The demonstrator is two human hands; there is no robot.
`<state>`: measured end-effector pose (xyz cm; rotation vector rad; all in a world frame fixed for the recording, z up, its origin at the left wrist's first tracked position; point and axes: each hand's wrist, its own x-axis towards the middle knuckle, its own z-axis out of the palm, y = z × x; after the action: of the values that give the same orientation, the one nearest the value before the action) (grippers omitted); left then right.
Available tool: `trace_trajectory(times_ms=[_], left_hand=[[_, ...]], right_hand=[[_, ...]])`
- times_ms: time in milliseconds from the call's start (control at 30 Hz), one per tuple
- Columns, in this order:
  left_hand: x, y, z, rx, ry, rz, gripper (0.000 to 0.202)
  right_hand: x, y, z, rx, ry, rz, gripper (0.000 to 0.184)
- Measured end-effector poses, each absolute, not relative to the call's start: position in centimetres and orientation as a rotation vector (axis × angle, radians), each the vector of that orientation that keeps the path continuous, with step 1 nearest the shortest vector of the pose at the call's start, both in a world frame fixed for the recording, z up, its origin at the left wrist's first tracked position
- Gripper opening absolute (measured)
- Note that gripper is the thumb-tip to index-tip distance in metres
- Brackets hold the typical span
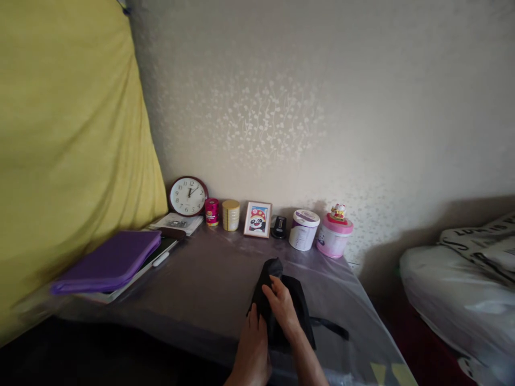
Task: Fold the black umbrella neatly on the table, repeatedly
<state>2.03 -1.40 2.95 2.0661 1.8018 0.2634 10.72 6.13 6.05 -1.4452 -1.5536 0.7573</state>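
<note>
A small black fabric bag (300,305) with a strap lies near the front of a table (209,289) covered in clear plastic. My left hand (253,343) rests against the bag's lower left side, fingers closed on the fabric. My right hand (281,305) lies across the bag's middle, fingers curled over its upper part and gripping it. The bag's top end sticks up above my fingers.
Along the wall stand a round clock (188,195), a red tin (211,212), a gold tin (230,215), a panda picture frame (258,219), a white tub (304,229) and a pink tub (335,236). A purple case (112,260) lies left. Yellow curtain left, bedding right.
</note>
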Motion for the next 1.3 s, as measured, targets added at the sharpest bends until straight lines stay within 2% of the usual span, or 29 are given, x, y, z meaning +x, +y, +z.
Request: trace_trajectory(times_ms=[267,433,567,733,900,1033,1300], left_hand=[[1.2,-1.1,0.7,2.098,1.788,0.500,0.075],[0.0,-1.7,-0.5,2.191,1.814,0.615,0.061],[-0.5,-1.9,0.7,2.305,1.796,0.630,0.053],[-0.3,-1.7,3.3,2.363,1.684,0.505,0.059],[-0.1,-1.4,3.7,2.315,1.662,0.329,0.066],[0.2,-1.1,3.0,2.296,1.647,0.279,0.073],[0.1,-0.7,-0.8,2.240,1.659,0.480,0.077]], right_hand=[[9.4,7.1,5.7,-1.613,-1.794,0.738,0.040],[9.2,7.0,6.3,-1.616,-1.902,0.693,0.038],[9.1,6.6,7.2,-1.514,-2.032,0.759,0.031],[9.6,6.5,8.1,-1.338,-2.174,0.888,0.027],[9.7,6.1,8.0,-1.319,-2.330,0.644,0.027],[10.3,5.0,7.6,-1.170,-2.360,0.463,0.026],[12.8,6.5,4.6,-1.028,-2.161,0.329,0.028]])
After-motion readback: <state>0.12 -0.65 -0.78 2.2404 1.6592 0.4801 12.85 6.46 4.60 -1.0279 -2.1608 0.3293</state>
